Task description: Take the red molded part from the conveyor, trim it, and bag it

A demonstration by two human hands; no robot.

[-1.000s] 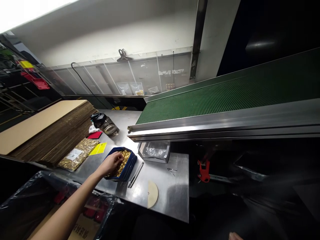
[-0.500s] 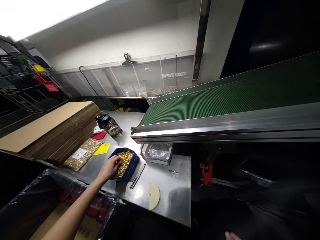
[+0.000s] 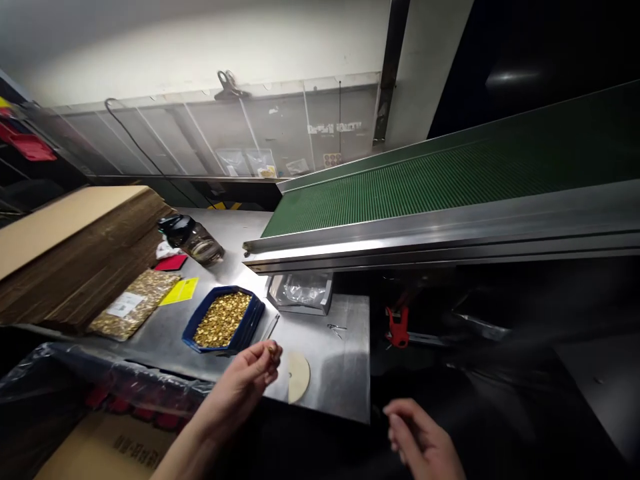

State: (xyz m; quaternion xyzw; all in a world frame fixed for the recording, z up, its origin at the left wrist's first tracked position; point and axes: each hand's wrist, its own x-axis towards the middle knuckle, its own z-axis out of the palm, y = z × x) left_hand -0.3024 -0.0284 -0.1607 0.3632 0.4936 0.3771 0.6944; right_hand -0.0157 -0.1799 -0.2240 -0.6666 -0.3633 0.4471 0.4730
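Observation:
My left hand (image 3: 250, 373) is closed in a pinch, with a small gold-coloured metal piece (image 3: 271, 350) showing at the fingertips. It hangs over the table's near edge, just in front of a blue bin (image 3: 257, 320) full of similar gold pieces (image 3: 223, 320). Silvery tweezers (image 3: 271, 327) lie beyond the fingers, partly hidden by them. To the right of the hand, a cream half-round disc (image 3: 300, 378) rests flat on the table. My right hand (image 3: 423, 440) is held low at the right, its fingers loosely bent and apart, with nothing visible in it.
A green ribbed conveyor (image 3: 380, 200) slopes up to the right above the metal table (image 3: 345, 373). Beneath its lower end sits a grey box (image 3: 320, 307) with clear plastic. Stacked cardboard (image 3: 75, 247), a bag of gold pieces (image 3: 135, 307) and a dark-lidded jar (image 3: 193, 240) stand left.
My left hand has come out of the blue bin and moved right with a small gold piece. My right hand has risen into view. The camera view has shifted.

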